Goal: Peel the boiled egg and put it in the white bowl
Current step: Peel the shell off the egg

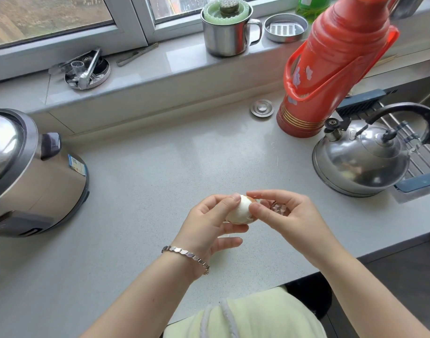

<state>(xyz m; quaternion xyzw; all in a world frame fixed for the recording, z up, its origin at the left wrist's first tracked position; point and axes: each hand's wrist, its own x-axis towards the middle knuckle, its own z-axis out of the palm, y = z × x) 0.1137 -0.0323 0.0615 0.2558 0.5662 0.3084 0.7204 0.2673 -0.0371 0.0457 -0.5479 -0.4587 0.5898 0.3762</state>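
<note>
A boiled egg (pixel 240 211) is held above the grey counter, mostly bare white with brown shell left at its upper right end. My left hand (pixel 209 223) grips it from the left, thumb on top and fingers curled beneath. My right hand (pixel 284 213) pinches the shelled end between thumb and forefinger. Broken shell bits (pixel 278 208) lie on the counter just behind my right hand. No white bowl is in view.
A rice cooker (pixel 31 172) stands at the left, a steel kettle (pixel 365 159) and a red thermos (pixel 331 69) at the right by the sink rack. On the window sill sit a steel mug (pixel 228 35) and small steel dishes. A small metal lid (pixel 261 108) lies behind.
</note>
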